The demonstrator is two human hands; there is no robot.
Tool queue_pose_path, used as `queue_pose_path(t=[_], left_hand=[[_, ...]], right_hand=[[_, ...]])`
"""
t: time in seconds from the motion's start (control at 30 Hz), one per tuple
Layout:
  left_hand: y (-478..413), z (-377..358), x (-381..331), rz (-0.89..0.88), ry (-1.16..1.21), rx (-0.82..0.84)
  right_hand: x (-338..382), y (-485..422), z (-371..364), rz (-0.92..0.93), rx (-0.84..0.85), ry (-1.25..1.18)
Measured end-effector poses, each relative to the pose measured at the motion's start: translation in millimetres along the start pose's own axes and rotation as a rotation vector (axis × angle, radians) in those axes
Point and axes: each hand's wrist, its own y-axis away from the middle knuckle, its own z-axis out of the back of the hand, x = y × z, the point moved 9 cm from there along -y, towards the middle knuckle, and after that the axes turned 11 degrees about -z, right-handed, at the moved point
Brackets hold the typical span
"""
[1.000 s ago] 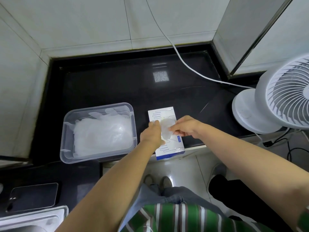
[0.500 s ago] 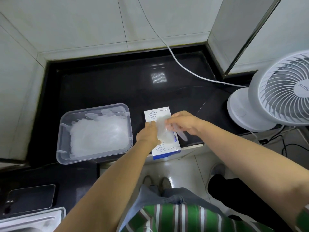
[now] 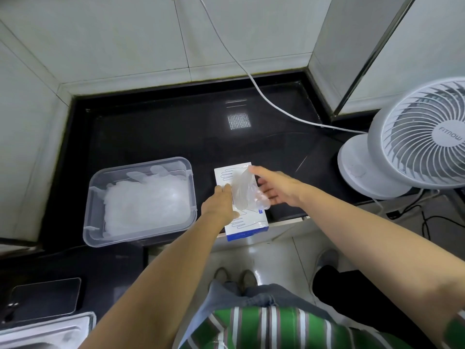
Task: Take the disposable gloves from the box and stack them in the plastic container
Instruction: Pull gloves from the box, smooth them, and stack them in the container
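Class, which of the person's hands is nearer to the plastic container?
Left. The left hand rests on the glove box beside the plastic container; the right hand, holding a glove, is further right, at the box's far edge.

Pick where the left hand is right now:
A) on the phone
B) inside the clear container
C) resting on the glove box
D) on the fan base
C: the left hand lies on top of the glove box, which sits to the right of the clear container, with a pulled-up glove just beside its fingertips.
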Motion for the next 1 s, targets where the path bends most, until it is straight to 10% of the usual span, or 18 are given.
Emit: queue_pose_path(t=[0.27,0.73,1.0], left_hand=[[1,-1,-1,0.008,0.007,-0.025],[-3,-1,-3,0.013,0.008,0.013],[7,35,1,0.268,1.264,-0.331]], right_hand=[[20,-5,-2,0.217,-0.190,-0.005],[40,13,12,0.369,0.165,-0.400],[33,7,-3,0.420,0.172,-0.384]])
